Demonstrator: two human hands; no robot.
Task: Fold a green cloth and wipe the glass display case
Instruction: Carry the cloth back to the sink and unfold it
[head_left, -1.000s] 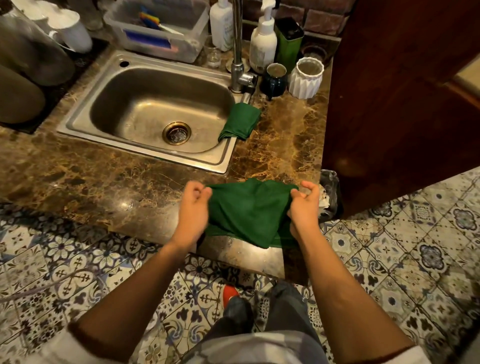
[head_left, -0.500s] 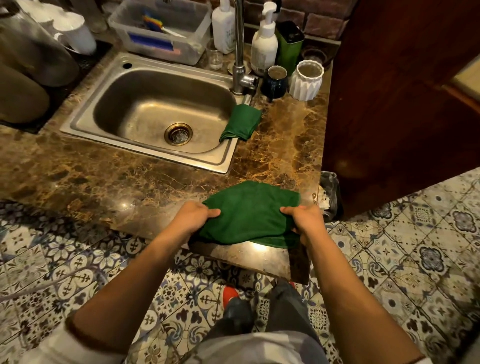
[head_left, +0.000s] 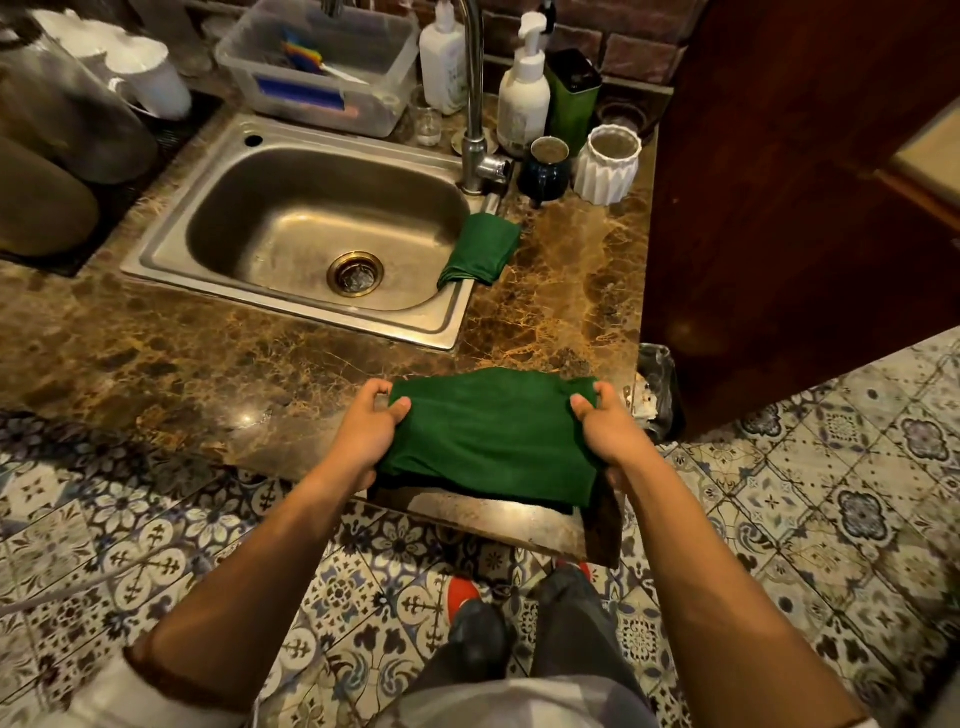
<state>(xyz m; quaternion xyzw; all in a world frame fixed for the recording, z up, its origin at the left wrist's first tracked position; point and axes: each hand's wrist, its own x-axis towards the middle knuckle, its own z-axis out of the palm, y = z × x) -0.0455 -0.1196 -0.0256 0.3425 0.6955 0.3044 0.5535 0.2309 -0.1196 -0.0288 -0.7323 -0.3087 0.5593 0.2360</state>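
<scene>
Green cloth (head_left: 488, 436) is held flat between both hands at the near edge of the marble countertop (head_left: 566, 312); its left side is pinched by the left hand (head_left: 366, 434), its right side by the right hand (head_left: 608, 428). A second folded green cloth (head_left: 480, 249) is draped over the steel sink (head_left: 311, 234) rim, well beyond the hands.

White rolled-up sleeves (head_left: 111, 691), dark grey trousers (head_left: 571, 618), red shoes (head_left: 462, 594).
</scene>
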